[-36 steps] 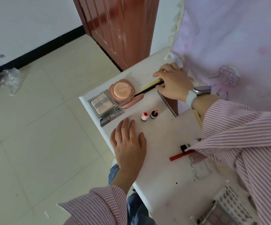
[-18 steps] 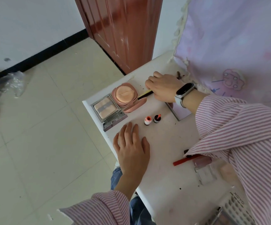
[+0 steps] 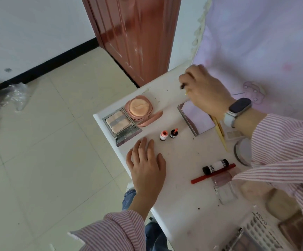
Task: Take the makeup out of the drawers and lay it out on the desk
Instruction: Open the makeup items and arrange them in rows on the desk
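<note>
Yellow-handled brush (image 3: 219, 131) is gripped in curled right hand (image 3: 206, 90) fingers, dark tip at knuckles, handle trailing under the wrist above the white desk (image 3: 179, 196). Left hand (image 3: 147, 167) is laid flat, fingers spread, near two small bottles (image 3: 168, 135).

The worktop (image 3: 179, 205) is white with dark specks, and on it lie a peach-pink round compact (image 3: 139, 108) with an orange puff, a silver square compact (image 3: 119, 124) holding beige powder, and a red pencil (image 3: 213, 173). Two small bottles (image 3: 168, 135) show coral caps; one looks black-bodied, though it is small. The sleeves (image 3: 283, 145) are pink-and-white striped, the door (image 3: 138, 33) reddish brown.
</note>
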{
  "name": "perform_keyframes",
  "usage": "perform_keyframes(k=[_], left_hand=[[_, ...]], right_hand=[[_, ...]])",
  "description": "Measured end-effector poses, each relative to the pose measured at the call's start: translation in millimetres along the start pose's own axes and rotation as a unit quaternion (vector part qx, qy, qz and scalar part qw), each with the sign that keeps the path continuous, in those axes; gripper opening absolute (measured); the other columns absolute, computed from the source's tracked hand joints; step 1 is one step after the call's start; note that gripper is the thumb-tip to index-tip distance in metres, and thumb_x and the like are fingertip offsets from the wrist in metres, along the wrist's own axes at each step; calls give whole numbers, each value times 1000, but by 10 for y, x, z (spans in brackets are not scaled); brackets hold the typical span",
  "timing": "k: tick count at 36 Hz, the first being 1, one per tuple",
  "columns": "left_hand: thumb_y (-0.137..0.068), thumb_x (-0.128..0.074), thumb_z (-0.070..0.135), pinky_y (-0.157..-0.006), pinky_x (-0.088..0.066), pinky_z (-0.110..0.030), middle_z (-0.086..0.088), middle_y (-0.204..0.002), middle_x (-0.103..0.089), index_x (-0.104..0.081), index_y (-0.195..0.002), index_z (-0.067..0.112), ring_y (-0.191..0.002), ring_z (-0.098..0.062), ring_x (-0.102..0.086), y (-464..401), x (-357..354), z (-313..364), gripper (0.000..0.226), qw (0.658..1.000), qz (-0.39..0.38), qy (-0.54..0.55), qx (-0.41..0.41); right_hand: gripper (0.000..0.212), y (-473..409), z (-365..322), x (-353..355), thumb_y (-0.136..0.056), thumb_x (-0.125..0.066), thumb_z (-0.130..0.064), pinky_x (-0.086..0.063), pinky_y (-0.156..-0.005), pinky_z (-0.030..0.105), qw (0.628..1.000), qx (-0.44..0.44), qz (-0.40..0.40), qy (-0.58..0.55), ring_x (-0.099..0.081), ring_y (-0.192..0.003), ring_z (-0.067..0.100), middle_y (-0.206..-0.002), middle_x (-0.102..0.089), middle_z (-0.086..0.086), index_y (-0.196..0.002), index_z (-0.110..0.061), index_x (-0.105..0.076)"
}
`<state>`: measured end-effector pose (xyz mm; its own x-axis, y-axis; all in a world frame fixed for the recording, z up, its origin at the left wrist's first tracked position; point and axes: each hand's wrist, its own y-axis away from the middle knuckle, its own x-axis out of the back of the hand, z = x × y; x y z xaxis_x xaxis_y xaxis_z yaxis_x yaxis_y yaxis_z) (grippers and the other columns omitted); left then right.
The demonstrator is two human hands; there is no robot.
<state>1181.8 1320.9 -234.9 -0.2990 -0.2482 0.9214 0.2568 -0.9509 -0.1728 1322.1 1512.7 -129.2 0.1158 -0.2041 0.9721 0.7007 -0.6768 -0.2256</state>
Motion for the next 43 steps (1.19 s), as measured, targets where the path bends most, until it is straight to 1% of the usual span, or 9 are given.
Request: perform_keyframes(k=[7, 11, 14, 17, 21, 28, 35, 40, 43], left_hand=[[-83, -46, 27, -103, -27, -42, -11, -126, -56, -60, -114, 7, -118, -29, -47, -11, 32, -3, 40, 999, -13, 43, 12], [-80, -44, 25, -100, -30, -42, -11, -121, -58, -63, -108, 9, -114, -28, -48, -21, 74, -13, 38, 994, -12, 105, 27], [-83, -44, 25, -87, -39, -37, -6, -104, -62, -68, -98, 11, -101, -19, -49, -19, 204, 32, 32, 979, 19, 202, 35], [-89, -46, 25, -68, -39, -22, 11, -75, -60, -69, -80, 17, -72, -8, -53, -9, 537, 195, 26, 929, -49, 354, 92], [-92, -45, 41, -53, -36, -16, 5, -56, -51, -71, -76, 18, -52, -6, -42, -2, 850, 374, 38, 794, -258, 518, 189], [-91, -55, 21, -48, -30, -22, -5, -57, -44, -65, -72, 7, -48, -13, -34, 76, 897, 452, 26, 718, -274, 578, 274], [-94, -49, 18, -44, -36, -19, -1, -55, -51, -60, -70, 7, -47, -11, -41, 162, 841, 250, 28, 745, -238, 536, 318], [-94, -50, 18, -45, -41, -20, -1, -57, -56, -63, -73, 6, -45, -12, -45, 239, 753, 123, 28, 790, -262, 462, 305], [-94, -50, 17, -45, -42, -20, -2, -58, -57, -64, -75, 5, -46, -12, -47, 249, 719, 77, 27, 790, -261, 452, 322]], right_hand=[[10, 534, -212, 547, -89, -48, -2, -39, -68, 15, 911, -203, 257, -250, -55, -76, 21, -86, -57, 13, -93, 5, -55], [23, 866, -301, 611, -91, -49, -9, -51, -72, 21, 842, -240, 321, -361, -61, -80, 15, -94, -57, -24, -98, -31, -49], [17, 1119, -455, 644, -90, -51, -5, -46, -78, 19, 874, -166, 311, -334, -57, -84, 10, -92, -55, -19, -91, -21, -56], [10, 1416, -659, 614, -87, -50, -1, -44, -76, 22, 928, -56, 218, -296, -53, -82, 20, -88, -57, 13, -95, -7, -52], [10, 1634, -927, 502, -98, -40, -12, -44, -76, 24, 964, 85, 127, -217, -49, -87, 22, -99, -47, 7, -100, -9, -49], [21, 1735, -1166, 362, -90, -55, -1, -50, -75, 27, 966, 159, 121, -162, -53, -90, 20, -97, -47, 5, -109, -9, -53], [37, 1914, -922, 192, -98, -44, -19, -48, -86, 31, 977, 54, 59, -199, -47, -93, 21, -99, -41, 5, -133, -8, -37], [23, 1733, -768, 25, -97, -47, -20, -55, -67, 34, 982, 31, 50, -177, -51, -92, 25, -92, -54, 12, -113, -5, -55], [18, 1527, -741, -54, -91, -58, -15, -53, -70, 33, 989, 7, 90, -121, -55, -87, 27, -84, -61, 15, -94, 0, -68]])
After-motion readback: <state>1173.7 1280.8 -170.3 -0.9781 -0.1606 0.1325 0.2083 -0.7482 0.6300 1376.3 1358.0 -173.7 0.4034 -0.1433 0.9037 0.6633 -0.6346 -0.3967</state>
